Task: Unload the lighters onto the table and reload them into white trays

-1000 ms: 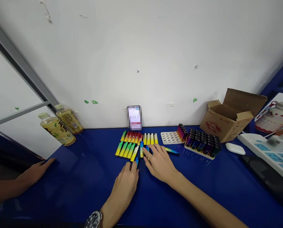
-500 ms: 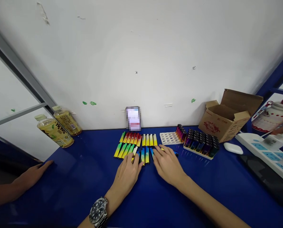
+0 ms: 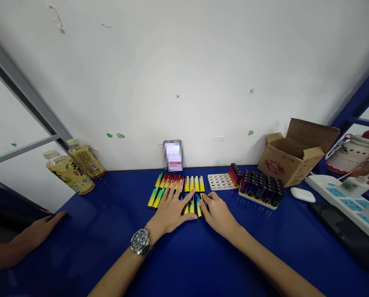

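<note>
Head view: lighters point(image 3: 199, 205) lie flat in 2 rows at mid-desk point(image 3: 184, 264), in front of 1 upright phone point(image 3: 173, 156).
Back row: 4 yellow-and-white lighters point(image 3: 191, 184) on the right; red-topped ones to their left, partly covered and hard to count.
Front row: 2 green-and-yellow lighters point(image 3: 152, 198) in plain sight, at least 3 blue-and-yellow; the rest hidden.
White trays: 2, 1 mostly bare-holed point(image 3: 218, 181), 1 packed with upright dark lighters point(image 3: 261, 185).
Bottles: 2 point(image 3: 69, 172).
Left hand point(image 3: 169, 210): palm down across both rows, fingers fanned forward, thumb out rightward; grip released.
Right hand point(image 3: 220, 214): fingers bent, touching the rightmost blue-and-yellow lighter; whether the grip pinches it, cannot tell.
Long axes: running away from the person, left ones slanting; green and blue ends point wallward.
</note>
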Motion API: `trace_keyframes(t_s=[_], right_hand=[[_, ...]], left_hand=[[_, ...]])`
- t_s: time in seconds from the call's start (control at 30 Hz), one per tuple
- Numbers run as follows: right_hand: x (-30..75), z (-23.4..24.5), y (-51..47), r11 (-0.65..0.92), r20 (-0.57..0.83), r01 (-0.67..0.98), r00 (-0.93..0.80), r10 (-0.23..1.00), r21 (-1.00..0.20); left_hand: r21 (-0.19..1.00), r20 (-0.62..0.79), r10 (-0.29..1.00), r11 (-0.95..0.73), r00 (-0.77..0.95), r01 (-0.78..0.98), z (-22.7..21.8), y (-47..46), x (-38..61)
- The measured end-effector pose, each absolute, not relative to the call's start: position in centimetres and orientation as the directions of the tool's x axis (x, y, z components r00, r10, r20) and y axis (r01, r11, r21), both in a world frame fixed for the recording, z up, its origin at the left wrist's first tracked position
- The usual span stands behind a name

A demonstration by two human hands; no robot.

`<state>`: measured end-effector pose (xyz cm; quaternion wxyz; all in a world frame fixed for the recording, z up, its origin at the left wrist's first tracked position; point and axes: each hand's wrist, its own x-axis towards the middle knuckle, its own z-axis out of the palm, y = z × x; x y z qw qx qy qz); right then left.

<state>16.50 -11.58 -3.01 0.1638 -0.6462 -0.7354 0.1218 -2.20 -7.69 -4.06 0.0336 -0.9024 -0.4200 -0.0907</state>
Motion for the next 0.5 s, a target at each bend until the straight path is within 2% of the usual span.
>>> trace_keyframes(t_s=[0.2,0.37,0.5], right_hand=[[16.2,-3.8,-12.5,0.263,0.251,0.939,-0.206,0.946,-0.222],[15.6,-4.4,-11.5,0.305,0.191,0.931,-0.268,0.944,-0.200],[15.2,-4.2,-9.8,0.344,0.131,0.912,-0.322,0.938,-0.224]], left_hand=[[0.056,0.183,0.765,-0.635,0.617,0.771,-4.1,-6.5,-3.2],[0.104,0.238,0.871,-0.463,0.430,0.880,-4.5,-4.7,-7.3],[0.137,0.176,0.912,-0.395,0.370,0.908,-5.6,-3.7,-8.8]])
